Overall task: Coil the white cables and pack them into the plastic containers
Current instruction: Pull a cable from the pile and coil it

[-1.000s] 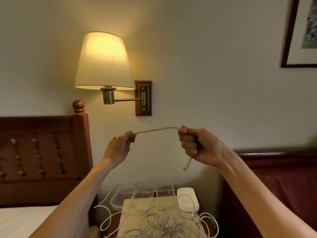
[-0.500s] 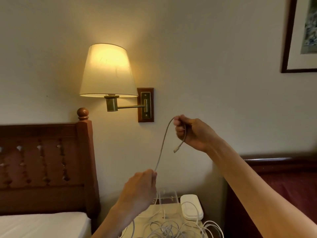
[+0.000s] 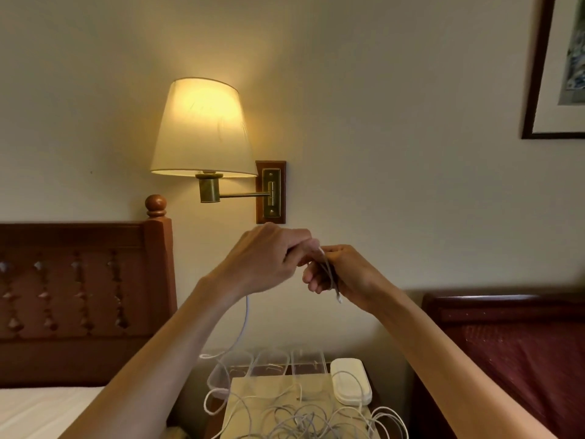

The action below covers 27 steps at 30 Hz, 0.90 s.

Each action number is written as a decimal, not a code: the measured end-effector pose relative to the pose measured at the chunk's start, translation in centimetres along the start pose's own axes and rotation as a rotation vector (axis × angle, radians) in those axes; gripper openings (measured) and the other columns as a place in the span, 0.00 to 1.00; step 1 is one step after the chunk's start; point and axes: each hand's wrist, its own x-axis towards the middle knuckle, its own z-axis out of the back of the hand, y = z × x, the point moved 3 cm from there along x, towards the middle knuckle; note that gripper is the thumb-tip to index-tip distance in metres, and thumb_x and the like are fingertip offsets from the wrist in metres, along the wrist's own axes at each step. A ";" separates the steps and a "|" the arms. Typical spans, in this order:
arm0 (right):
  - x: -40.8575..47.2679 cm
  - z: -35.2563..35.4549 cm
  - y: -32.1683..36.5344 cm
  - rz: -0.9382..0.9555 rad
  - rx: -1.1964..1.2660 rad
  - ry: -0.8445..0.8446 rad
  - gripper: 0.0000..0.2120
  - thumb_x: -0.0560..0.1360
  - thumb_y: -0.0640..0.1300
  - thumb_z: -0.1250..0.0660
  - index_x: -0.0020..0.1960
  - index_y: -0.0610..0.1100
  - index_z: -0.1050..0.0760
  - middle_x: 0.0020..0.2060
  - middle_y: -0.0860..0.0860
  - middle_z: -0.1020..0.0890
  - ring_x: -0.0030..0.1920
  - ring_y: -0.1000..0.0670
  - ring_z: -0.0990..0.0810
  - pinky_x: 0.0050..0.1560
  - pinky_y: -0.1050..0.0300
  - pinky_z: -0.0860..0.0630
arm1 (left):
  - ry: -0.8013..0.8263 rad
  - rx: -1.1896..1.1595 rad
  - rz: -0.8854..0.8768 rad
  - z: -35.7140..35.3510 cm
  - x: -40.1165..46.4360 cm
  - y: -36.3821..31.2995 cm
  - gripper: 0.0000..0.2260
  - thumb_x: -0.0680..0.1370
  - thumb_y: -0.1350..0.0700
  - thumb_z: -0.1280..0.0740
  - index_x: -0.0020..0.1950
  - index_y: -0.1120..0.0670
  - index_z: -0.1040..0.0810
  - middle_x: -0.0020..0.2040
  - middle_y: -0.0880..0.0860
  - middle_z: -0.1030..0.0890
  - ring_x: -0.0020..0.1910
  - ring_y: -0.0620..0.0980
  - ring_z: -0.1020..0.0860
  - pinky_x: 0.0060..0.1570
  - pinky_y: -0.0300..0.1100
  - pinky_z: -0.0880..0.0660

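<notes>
Both hands are raised in front of the wall, close together. My right hand [image 3: 342, 274] holds a folded loop of a white cable [image 3: 330, 275], whose plug end dangles below the fingers. My left hand [image 3: 269, 261] pinches the same cable right beside it; the rest of the cable hangs down under my left wrist toward the nightstand. A tangle of white cables [image 3: 304, 419] lies on a beige sheet there. Behind it stand several clear plastic containers [image 3: 272, 362] in a row and a white lidded container [image 3: 349, 380].
A lit wall lamp [image 3: 202, 131] hangs above my hands. A wooden headboard [image 3: 79, 296] and white bed stand left, a dark red headboard [image 3: 512, 337] right. A framed picture [image 3: 560, 68] hangs at upper right.
My left hand rose from low near the nightstand up to my right hand, bringing another length of cable to it. My right hand dropped slightly and now holds a folded loop.
</notes>
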 end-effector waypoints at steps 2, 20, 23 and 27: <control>-0.4 -0.3 0.0 -0.001 0.055 0.001 0.21 0.85 0.43 0.52 0.49 0.37 0.23 0.30 0.47 0.19 0.29 0.52 0.22 0.33 0.63 0.24 | -0.091 -0.008 -0.044 -0.2 0.2 0.8 0.11 0.82 0.47 0.41 0.42 0.44 0.25 0.28 0.39 0.30 0.27 0.39 0.29 0.32 0.29 0.38; -1.9 2.0 2.1 -0.039 0.697 0.054 0.15 0.82 0.42 0.49 0.38 0.44 0.30 0.28 0.54 0.48 0.27 0.54 0.50 0.26 0.62 0.48 | -0.262 -0.585 0.320 -8.8 -5.8 4.8 0.18 0.82 0.47 0.44 0.37 0.55 0.30 0.30 0.50 0.31 0.29 0.50 0.34 0.32 0.43 0.36; -1.9 3.5 2.3 -0.029 0.704 0.021 0.16 0.82 0.42 0.48 0.38 0.44 0.29 0.29 0.55 0.48 0.27 0.54 0.50 0.25 0.63 0.46 | -0.235 -0.635 0.391 -11.2 -9.6 6.2 0.19 0.80 0.39 0.42 0.37 0.51 0.29 0.31 0.46 0.30 0.30 0.46 0.33 0.33 0.39 0.36; -1.3 4.0 1.1 -0.038 0.697 0.019 0.15 0.82 0.43 0.47 0.39 0.43 0.29 0.26 0.55 0.45 0.26 0.55 0.48 0.25 0.63 0.46 | -0.165 -0.598 0.495 -12.3 -12.1 6.5 0.14 0.82 0.46 0.41 0.38 0.47 0.26 0.30 0.44 0.29 0.31 0.42 0.32 0.33 0.35 0.35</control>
